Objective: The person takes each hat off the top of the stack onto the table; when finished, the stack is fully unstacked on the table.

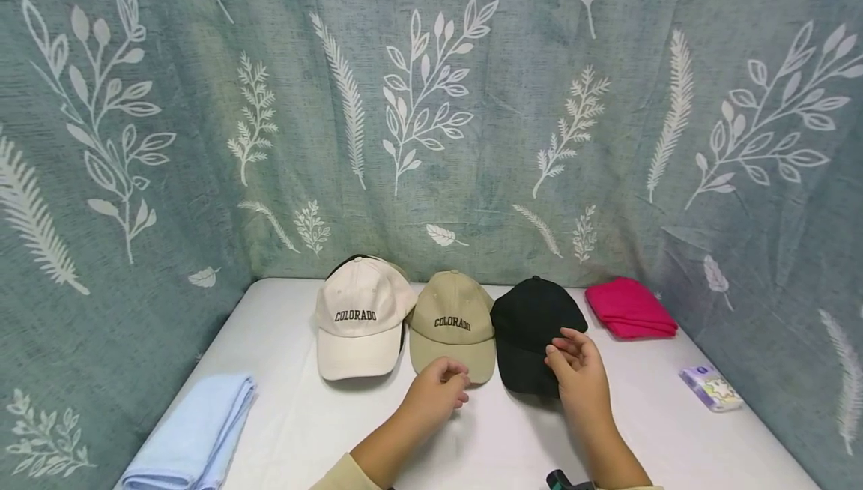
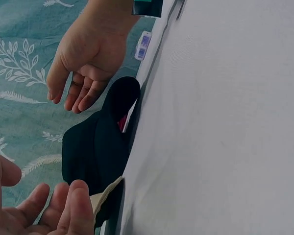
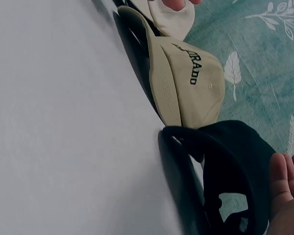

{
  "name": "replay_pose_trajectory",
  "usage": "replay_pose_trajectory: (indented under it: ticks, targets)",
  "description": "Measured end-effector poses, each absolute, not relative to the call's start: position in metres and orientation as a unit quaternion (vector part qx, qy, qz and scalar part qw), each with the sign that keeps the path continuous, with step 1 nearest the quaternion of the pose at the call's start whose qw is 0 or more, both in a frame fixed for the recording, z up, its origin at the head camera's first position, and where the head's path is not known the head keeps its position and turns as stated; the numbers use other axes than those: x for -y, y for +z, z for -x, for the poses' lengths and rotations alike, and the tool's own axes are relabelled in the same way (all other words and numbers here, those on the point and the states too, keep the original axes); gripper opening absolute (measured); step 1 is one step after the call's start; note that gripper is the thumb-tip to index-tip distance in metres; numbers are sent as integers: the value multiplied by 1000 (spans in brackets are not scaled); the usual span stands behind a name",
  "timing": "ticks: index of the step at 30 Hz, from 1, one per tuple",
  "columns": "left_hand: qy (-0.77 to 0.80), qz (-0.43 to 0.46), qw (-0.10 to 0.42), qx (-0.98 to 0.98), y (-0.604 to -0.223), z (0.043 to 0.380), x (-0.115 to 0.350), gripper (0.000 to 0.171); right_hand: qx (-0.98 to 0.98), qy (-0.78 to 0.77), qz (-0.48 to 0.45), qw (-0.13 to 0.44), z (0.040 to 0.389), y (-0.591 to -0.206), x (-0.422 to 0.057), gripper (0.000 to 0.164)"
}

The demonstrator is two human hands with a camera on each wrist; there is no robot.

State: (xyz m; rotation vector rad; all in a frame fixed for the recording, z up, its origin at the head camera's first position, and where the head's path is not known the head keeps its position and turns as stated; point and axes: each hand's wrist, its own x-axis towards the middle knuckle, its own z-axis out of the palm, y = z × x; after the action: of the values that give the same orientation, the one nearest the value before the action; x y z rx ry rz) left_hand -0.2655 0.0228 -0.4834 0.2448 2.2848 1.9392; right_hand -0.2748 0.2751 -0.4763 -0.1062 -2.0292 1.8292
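Three caps stand in a row in the head view: a cream cap, a khaki cap and a black cap. The first two read "COLORADO". My left hand hovers at the khaki cap's brim, fingers loosely bent and holding nothing. My right hand is at the right side of the black cap, partly covering it. Its fingers hang relaxed in the left wrist view, gripping nothing. Whether they touch the cap cannot be told. The right wrist view shows the black cap's rear opening.
Dark and tan edges of other headwear show behind the cream cap. A folded light-blue cloth lies at the front left, a folded pink cloth at the back right. A purple-and-white packet lies on the right. Patterned curtains surround the white table.
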Motion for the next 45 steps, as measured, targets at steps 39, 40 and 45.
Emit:
replay_pose_trajectory:
  ticks: [39, 40, 45]
  targets:
    - [626, 9, -27, -780, -483, 266, 99, 27, 736, 670, -58, 81, 312, -475, -172, 38]
    - [627, 11, -31, -778, -484, 266, 102, 27, 731, 675, -56, 82, 313, -476, -169, 38]
    - [625, 31, -57, -778, -483, 266, 113, 25, 711, 696, -40, 92, 320, -477, -158, 33]
